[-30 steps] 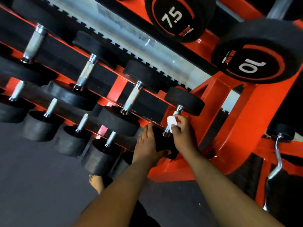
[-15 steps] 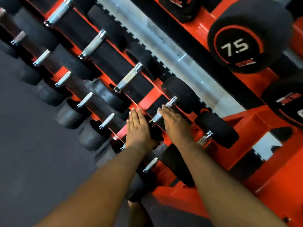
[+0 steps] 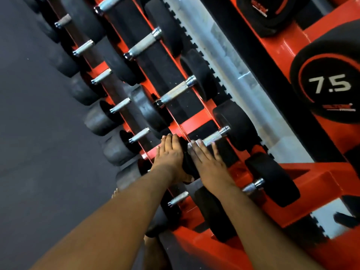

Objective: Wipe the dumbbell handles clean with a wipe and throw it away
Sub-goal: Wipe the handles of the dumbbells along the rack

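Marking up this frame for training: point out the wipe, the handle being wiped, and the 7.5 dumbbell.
wipe [image 3: 198, 142]: head view, white edge showing at the right fingertips.
handle being wiped [image 3: 213, 137]: head view, knurled middle.
7.5 dumbbell [image 3: 329, 85]: head view, numbered end face.

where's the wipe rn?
Head view, centre: the wipe shows as a white sliver under the right hand's fingertips, on the near end of a dumbbell handle beside the left hand.
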The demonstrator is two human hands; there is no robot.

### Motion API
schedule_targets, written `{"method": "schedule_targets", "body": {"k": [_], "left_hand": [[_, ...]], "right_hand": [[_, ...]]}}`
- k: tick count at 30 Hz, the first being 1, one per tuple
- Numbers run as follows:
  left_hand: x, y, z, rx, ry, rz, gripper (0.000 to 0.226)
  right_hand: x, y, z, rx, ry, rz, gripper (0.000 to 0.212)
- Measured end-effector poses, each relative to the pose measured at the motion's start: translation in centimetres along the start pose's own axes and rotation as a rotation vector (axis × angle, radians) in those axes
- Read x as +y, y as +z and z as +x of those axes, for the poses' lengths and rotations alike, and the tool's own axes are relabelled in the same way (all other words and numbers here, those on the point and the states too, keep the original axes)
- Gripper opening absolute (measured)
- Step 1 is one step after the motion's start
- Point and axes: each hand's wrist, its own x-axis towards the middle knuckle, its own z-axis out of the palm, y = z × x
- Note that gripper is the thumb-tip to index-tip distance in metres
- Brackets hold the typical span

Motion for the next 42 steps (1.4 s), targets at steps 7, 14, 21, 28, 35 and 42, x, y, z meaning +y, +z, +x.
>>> {"method": "schedule_targets", "body": {"k": [7, 14, 21, 28, 35, 42], "left_hand": [[-0.1, 0.3, 0.0, 0.013, -0.012, -0.007, 0.156], [-0.4, 0.6, 0.1, 0.032, -0.004, -0.021, 0.157], [-0.4, 0.1, 0.1, -0.002, 0.005, 0.006, 0.155], [-0.4, -0.8, 0.4, -0.084, 0.011, 0.037, 0.152], [-0.3, -0.6, 0.1, -0.062, 0.006, 0.024, 0.155], [-0.4, -0.5, 0.2, -0.071, 0.001, 0.022, 0.156]], "right_hand": [[1.7, -1.2, 0.4, 0.010, 0.202, 0.017, 0.080], [3.1, -0.7, 0.6, 0.063, 0.196, -0.020, 0.075], [1.2, -0.7, 1.5, -0.020, -0.079, -0.025, 0.067], [0.9, -1.9, 1.4, -0.061, -0.142, -0.027, 0.067], [2.0, -1.4, 2.5, -0.016, -0.054, -0.105, 0.052], [1.2, -0.8, -0.1, -0.011, 0.049, -0.064, 0.076]]}}
